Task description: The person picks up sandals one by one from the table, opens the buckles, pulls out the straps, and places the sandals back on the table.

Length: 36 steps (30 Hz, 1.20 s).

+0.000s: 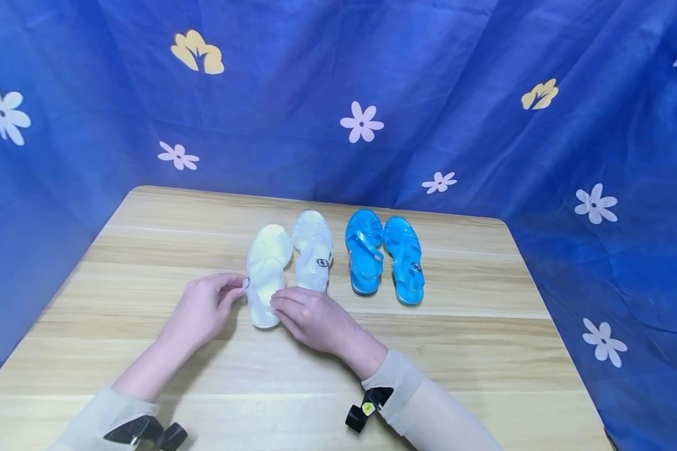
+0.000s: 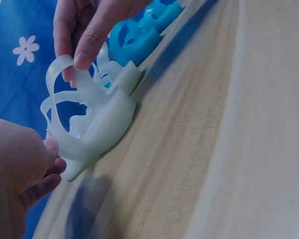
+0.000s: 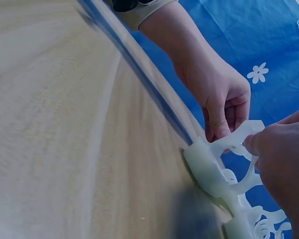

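A translucent white jelly sandal (image 1: 269, 247) lies sole down on the table, heel toward me. My left hand (image 1: 205, 307) is at its left side, pinching the strap near a small metal buckle. From the right, my right hand (image 1: 310, 316) pinches the raised heel strap (image 2: 51, 82), which stands up as a loop in the left wrist view. The matching white sandal (image 1: 311, 241) lies just to the right, its heel partly hidden behind my right hand. In the right wrist view, both hands meet the strap above the heel of the sandal (image 3: 204, 167).
A pair of blue jelly sandals, one left (image 1: 365, 279) and one right (image 1: 402, 241), lies right of the white pair. All rest on a wooden table (image 1: 474, 363). A blue curtain (image 1: 271, 81) with flower prints hangs behind and beside it.
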{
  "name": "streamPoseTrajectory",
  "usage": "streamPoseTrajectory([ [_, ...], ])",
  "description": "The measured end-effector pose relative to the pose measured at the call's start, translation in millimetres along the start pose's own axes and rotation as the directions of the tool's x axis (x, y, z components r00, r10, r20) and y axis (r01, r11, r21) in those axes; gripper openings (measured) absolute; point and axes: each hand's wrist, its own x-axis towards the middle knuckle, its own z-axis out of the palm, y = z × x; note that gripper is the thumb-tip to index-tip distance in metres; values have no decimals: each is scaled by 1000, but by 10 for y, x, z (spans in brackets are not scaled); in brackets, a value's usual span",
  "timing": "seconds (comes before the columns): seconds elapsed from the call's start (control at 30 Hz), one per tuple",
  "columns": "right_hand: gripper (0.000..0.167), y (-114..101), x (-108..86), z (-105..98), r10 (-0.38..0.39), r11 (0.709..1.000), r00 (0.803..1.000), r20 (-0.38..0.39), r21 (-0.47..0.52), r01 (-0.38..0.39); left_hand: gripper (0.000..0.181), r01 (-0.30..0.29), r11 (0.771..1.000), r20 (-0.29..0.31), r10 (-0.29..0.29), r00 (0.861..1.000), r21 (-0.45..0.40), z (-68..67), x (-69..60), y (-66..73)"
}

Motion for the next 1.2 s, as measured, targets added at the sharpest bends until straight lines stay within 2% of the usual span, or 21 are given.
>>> streamPoseTrajectory([
  [0.2,17,-74,-23,0,-40,999,999,10,-16,41,22,0,1000,6,0,1000,2,-46,-94,17],
  [0.6,17,-157,-100,34,-92,994,995,-41,50,94,19,7,1000,45,-7,999,6,-111,-225,51],
  [0.87,19,-230,-122,7,-109,992,993,-36,64,111,20,-3,1000,60,4,998,-16,-187,-290,83],
  [1.03,21,-206,-86,-42,-92,988,995,-25,124,94,24,35,997,124,-26,992,-68,-209,-282,88],
  [1.2,24,-151,23,-129,-49,976,999,-22,210,53,26,78,990,225,-51,973,-115,-222,-255,81],
])
